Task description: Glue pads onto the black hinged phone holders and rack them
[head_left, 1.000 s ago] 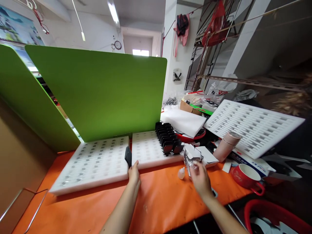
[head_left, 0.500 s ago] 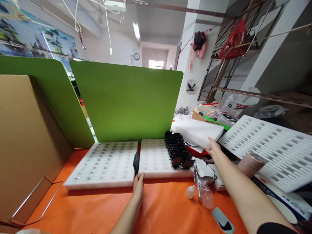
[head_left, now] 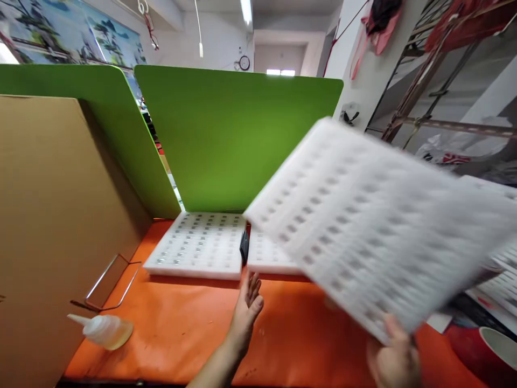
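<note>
My right hand (head_left: pixel 393 353) grips the lower edge of a large white foam sheet (head_left: pixel 363 215) with rows of slots, tilted in the air and blurred by motion. My left hand (head_left: pixel 247 307) hovers with fingers apart over the orange table (head_left: pixel 181 307), holding nothing. Just beyond it lie two white foam trays: the left one (head_left: pixel 202 242) has small shiny pieces in its slots, and the right one (head_left: pixel 266 256) is partly hidden behind the raised sheet. A thin black piece (head_left: pixel 244 248) stands in the gap between the trays.
Green partitions (head_left: pixel 238 140) rise behind the trays. At the left are a cardboard panel (head_left: pixel 44 226), a bent metal wire frame (head_left: pixel 109 285) and a squeeze bottle (head_left: pixel 108 331) with yellowish liquid. A red bowl (head_left: pixel 472 350) is at the lower right.
My right hand has taken hold of a slotted sheet and raised it over the right tray. My left hand has come off the trays and opened. The view has shifted.
</note>
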Demonstrator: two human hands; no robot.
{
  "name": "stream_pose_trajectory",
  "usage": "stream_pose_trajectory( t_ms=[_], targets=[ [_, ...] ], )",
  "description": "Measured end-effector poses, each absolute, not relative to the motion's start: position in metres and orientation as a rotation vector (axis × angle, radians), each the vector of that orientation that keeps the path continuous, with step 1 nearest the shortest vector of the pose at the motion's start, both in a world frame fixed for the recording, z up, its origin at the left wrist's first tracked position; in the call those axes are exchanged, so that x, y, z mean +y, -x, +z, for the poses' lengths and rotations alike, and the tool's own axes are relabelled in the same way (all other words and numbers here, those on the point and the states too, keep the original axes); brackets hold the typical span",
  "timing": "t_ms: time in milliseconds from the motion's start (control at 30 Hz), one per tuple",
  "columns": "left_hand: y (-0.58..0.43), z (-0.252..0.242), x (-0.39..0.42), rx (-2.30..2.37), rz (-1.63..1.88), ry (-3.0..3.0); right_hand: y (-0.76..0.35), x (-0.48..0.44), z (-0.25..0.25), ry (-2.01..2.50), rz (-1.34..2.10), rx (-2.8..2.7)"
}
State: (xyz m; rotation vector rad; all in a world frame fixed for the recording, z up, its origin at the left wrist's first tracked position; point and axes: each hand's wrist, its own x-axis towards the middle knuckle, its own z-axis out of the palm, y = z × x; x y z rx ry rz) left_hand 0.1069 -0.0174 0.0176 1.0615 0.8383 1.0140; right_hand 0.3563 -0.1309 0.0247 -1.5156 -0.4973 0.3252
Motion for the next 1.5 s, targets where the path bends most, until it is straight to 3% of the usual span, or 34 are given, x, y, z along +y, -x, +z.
stream_pose_trajectory(
  t_ms=[233,367,567,700,833,1033,1333,1500],
  targets=[
    [-0.046,0.068,0.007,1.022,1.440,-0.425,-0.215,-0.057,0.070,1.156,1.079,-0.955],
    [-0.004,0.075,0.049,1.107,1.660,-0.199,-0.199,-0.046,0.040,1.179,1.272,-0.900],
    [0.025,0.052,0.081,1.333,1.708,-0.231,-0.235,-0.063,-0.033,1.364,1.150,-0.358],
    [-0.007,0.015,0.046,1.649,1.785,-0.750,-0.272,-0.046,-0.050,1.408,1.005,-0.283],
    [-0.077,-0.002,0.017,1.269,1.176,-1.510,-0.302,-0.003,-0.051,1.543,0.930,-0.107],
    [-0.139,0.000,0.061,1.388,0.955,-1.695,-0.324,0.035,-0.049,1.638,0.969,-0.088],
    [-0.142,-0.007,0.075,1.468,0.921,-1.612,-0.330,0.047,-0.034,1.656,0.987,-0.073],
    [-0.136,0.012,0.067,1.449,1.201,-1.746,-0.325,0.057,-0.015,1.468,0.925,0.117]
  ],
)
